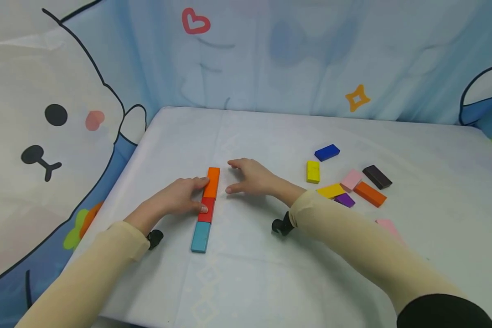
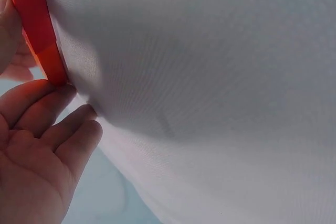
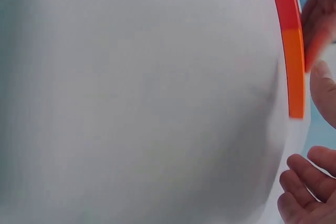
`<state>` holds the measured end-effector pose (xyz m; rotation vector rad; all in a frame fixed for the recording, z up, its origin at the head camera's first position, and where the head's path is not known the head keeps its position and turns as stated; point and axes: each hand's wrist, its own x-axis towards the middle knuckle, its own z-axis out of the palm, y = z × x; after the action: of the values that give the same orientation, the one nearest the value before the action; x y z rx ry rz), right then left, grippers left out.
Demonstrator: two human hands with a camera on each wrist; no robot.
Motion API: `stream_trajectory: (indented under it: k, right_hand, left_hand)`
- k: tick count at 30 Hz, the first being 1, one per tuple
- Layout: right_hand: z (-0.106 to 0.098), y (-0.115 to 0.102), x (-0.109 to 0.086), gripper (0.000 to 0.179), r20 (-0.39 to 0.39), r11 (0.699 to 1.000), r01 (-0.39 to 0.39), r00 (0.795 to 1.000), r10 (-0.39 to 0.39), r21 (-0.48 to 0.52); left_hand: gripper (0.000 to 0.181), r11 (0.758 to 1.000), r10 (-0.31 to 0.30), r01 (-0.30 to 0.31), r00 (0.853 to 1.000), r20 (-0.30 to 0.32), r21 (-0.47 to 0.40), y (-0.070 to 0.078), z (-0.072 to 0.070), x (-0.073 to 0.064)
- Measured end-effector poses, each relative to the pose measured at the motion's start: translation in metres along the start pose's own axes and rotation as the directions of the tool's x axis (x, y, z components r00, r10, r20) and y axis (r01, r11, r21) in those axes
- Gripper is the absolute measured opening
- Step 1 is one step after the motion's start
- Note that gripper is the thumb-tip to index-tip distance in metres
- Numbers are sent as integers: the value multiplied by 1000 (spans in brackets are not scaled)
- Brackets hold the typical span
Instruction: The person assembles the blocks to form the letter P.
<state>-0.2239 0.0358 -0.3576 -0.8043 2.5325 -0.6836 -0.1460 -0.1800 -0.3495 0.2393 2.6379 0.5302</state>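
Note:
Three blocks form one straight row on the white tabletop: an orange block [image 1: 211, 182] at the far end, a red block [image 1: 204, 215] in the middle and a light-blue block [image 1: 200, 237] nearest. My left hand [image 1: 178, 197] lies along the row's left side. Its fingers touch the orange block and its thumb rests on the red one. In the left wrist view, fingertips [image 2: 68, 92] meet the orange block. To the right of the row, my right hand [image 1: 254, 177] is held apart from the blocks, thumb and fingers spread, with nothing in it.
Loose blocks lie scattered on the right: blue [image 1: 327, 152], yellow [image 1: 313, 172], black [image 1: 377, 176], orange [image 1: 370, 194], pink [image 1: 351, 180] and purple [image 1: 345, 200]. Another pink block [image 1: 389, 228] is partly hidden by my right sleeve. A patterned curtain [image 1: 250, 59] hangs behind the table.

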Motion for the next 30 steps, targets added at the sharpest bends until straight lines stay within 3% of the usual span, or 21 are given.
stream_trajectory:
  k: [16,23,30]
  right_hand:
    - [-55,70,-43,78,-71,994,-107,992,105,-32]
    - [-78,98,-69,77,-95,979,-202,975,199,-24]
    - [-89,125,-89,77,-125,976,-208,972,199,-60]
  left_hand:
    - [82,1000,16,-16,1000,-8,-7,0,0,-3]
    - [83,1000,25,-25,1000,-7,-3,-1,0,-3]
    - [82,1000,18,-18,1000,-1,-9,1,-1,-4]
